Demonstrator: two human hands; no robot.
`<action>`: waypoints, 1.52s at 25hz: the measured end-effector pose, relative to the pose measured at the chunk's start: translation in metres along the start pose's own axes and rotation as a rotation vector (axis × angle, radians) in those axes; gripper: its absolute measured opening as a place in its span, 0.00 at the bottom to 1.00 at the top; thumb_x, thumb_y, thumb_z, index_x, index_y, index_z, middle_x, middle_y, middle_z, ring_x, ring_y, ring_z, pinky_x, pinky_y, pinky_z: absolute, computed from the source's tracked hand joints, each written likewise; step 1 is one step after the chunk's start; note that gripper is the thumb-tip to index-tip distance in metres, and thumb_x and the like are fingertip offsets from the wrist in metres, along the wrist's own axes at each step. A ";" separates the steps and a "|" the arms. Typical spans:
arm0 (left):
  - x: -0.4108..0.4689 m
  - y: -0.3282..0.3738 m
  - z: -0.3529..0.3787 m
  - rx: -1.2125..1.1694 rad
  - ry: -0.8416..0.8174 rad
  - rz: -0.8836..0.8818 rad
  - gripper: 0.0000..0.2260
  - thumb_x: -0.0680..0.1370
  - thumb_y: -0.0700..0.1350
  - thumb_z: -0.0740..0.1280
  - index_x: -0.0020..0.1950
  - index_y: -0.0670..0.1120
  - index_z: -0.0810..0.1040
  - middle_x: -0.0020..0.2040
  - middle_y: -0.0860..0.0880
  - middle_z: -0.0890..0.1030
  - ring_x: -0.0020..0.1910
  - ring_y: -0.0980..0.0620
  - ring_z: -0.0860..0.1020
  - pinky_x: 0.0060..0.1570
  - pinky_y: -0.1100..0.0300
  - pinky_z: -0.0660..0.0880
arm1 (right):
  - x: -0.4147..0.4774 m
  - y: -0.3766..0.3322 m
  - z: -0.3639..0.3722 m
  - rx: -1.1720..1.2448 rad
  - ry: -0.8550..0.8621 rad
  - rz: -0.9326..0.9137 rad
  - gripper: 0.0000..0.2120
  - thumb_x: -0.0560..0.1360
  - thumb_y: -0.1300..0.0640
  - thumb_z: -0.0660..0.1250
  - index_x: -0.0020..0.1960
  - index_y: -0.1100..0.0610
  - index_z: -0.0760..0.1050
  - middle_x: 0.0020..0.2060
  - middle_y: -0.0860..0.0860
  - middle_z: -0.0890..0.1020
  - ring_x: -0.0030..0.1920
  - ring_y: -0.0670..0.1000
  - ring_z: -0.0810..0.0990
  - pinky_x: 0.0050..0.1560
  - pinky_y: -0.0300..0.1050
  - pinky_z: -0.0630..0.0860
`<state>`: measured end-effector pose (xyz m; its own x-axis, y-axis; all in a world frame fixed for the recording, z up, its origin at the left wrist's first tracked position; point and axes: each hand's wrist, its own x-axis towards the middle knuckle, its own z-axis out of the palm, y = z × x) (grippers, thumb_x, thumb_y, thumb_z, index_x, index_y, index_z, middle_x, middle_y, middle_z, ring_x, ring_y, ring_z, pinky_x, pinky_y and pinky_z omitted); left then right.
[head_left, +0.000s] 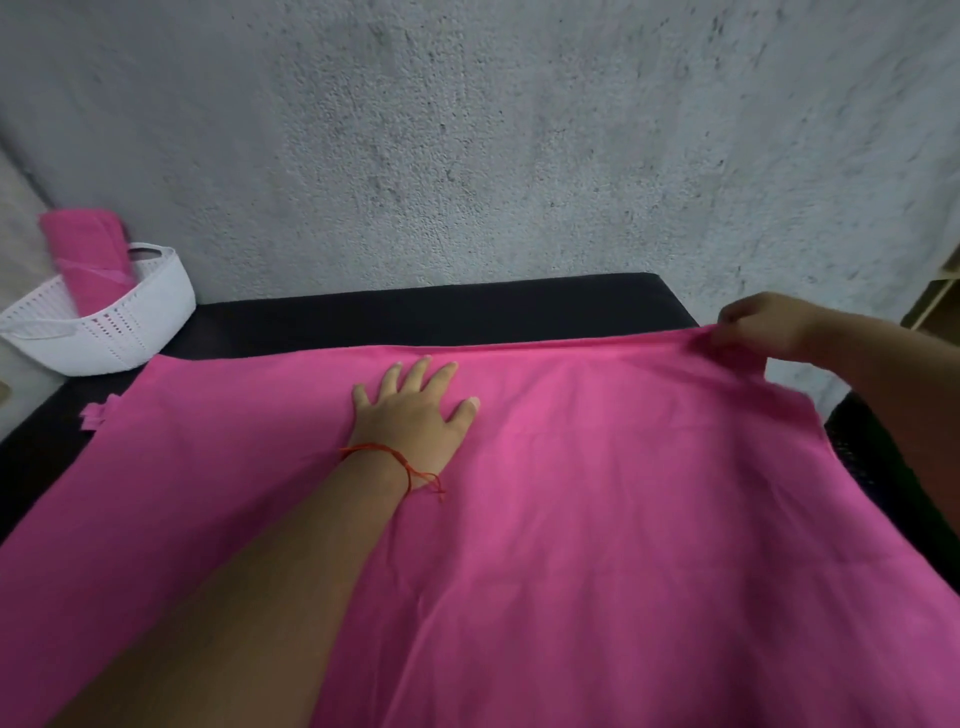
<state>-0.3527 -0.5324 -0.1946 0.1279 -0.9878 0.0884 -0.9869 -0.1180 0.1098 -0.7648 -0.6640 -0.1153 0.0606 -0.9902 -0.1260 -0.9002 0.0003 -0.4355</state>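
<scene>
Black and flat, the table (415, 306) stands against a rough gray wall (519, 130). On the table lies a big pink cloth (623, 493). It is spread out wide and covers most of the top, and its near part comes all the way down toward the person. The left hand (415, 410) rests flat on the cloth, close to the far edge and a bit left of the middle. Its fingers (422, 371) are straight and spread apart, and they press down on the cloth. A thin red string (400, 460) is tied round that wrist. The right hand (758, 322) is at the far right corner of the cloth. Its fingers are curled and pinch that corner, which is lifted a little off the table. A small pink tab (96, 415) sticks out from the left edge of the cloth. Past that edge, at the far left corner of the table, sits a white basket (130, 322) with little holes in its sides. A folded pink cloth (88, 260) stands in the basket and pokes out over the rim.
</scene>
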 end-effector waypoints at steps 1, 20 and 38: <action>0.000 0.000 0.000 0.002 0.007 -0.001 0.33 0.78 0.73 0.45 0.83 0.63 0.53 0.85 0.57 0.54 0.83 0.48 0.52 0.76 0.31 0.51 | 0.007 0.005 0.003 0.022 0.080 0.032 0.09 0.76 0.52 0.77 0.42 0.57 0.83 0.42 0.59 0.85 0.46 0.59 0.81 0.45 0.48 0.73; 0.001 0.000 -0.012 -0.026 -0.157 0.008 0.31 0.81 0.69 0.44 0.84 0.64 0.46 0.85 0.57 0.44 0.84 0.47 0.44 0.77 0.32 0.43 | -0.107 -0.181 0.169 -0.253 -0.003 -0.251 0.32 0.82 0.30 0.48 0.83 0.40 0.59 0.84 0.49 0.60 0.83 0.60 0.57 0.78 0.68 0.55; -0.222 -0.336 -0.053 -0.044 -0.042 -0.392 0.26 0.86 0.60 0.49 0.84 0.58 0.56 0.85 0.55 0.55 0.83 0.49 0.54 0.79 0.42 0.56 | -0.162 -0.211 0.182 -0.367 -0.044 -0.081 0.32 0.83 0.32 0.39 0.85 0.37 0.44 0.87 0.47 0.47 0.85 0.58 0.49 0.79 0.68 0.55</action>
<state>-0.0440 -0.2684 -0.1987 0.4889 -0.8723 -0.0088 -0.8589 -0.4832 0.1696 -0.5062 -0.4779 -0.1654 0.1494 -0.9779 -0.1460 -0.9859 -0.1360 -0.0979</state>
